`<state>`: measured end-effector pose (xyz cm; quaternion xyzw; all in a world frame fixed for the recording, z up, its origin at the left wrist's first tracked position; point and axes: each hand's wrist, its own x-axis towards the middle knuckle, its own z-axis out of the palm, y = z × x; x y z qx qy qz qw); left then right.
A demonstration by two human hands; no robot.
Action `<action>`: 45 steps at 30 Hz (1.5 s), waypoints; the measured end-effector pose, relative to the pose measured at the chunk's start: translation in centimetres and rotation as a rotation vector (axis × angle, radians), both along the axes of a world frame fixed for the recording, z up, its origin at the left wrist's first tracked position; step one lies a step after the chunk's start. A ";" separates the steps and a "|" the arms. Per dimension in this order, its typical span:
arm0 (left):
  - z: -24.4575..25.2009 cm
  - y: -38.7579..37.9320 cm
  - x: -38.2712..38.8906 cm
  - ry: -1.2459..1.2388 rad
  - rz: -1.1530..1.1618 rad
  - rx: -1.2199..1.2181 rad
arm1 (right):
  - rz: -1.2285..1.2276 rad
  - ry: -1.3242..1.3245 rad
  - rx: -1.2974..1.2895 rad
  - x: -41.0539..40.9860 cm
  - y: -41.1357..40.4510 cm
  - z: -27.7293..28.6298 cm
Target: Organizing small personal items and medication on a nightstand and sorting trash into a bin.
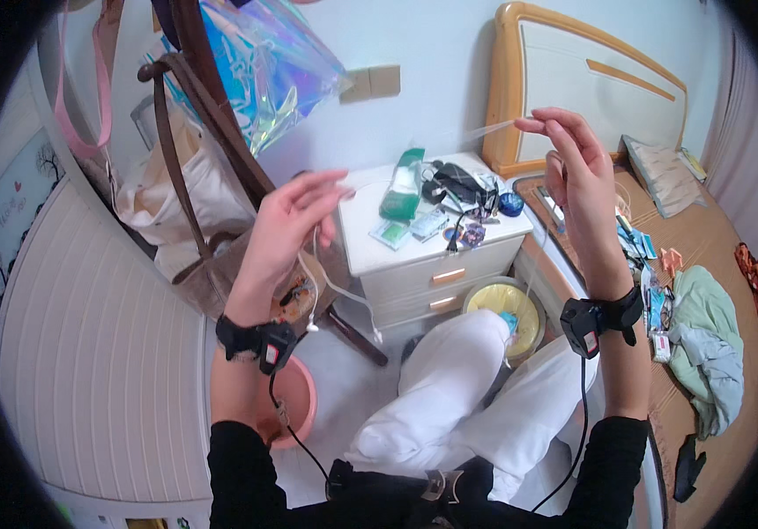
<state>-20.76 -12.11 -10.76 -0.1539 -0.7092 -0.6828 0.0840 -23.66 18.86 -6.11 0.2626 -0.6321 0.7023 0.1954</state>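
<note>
White wired earphones are strung between my two hands. My left hand [290,225] has hold of the cord on the earbud side, its fingers partly curled. Two white earbuds [313,325] dangle below that hand in front of a brown bag. My right hand [580,165] is raised higher, pinching a stretch of the thin cord [491,128] between fingertips; that stretch is blurred. From the right hand a length of cord also seems to hang down toward the bin. Each wrist wears a black strapped device with a cable.
A white nightstand [379,254] holds a green tissue pack [402,188], small packets, a black cable and a blue round item. Below stands a yellow-lined bin [524,304]. Bags [181,198] hang on a rack at left, over a pink basin [300,403]. A bed [656,218] with clothes is at right.
</note>
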 end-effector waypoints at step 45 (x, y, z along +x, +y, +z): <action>1.9 3.7 -1.2 0.152 -0.348 -0.197 | 0.410 -0.011 0.281 -0.9 -6.9 5.1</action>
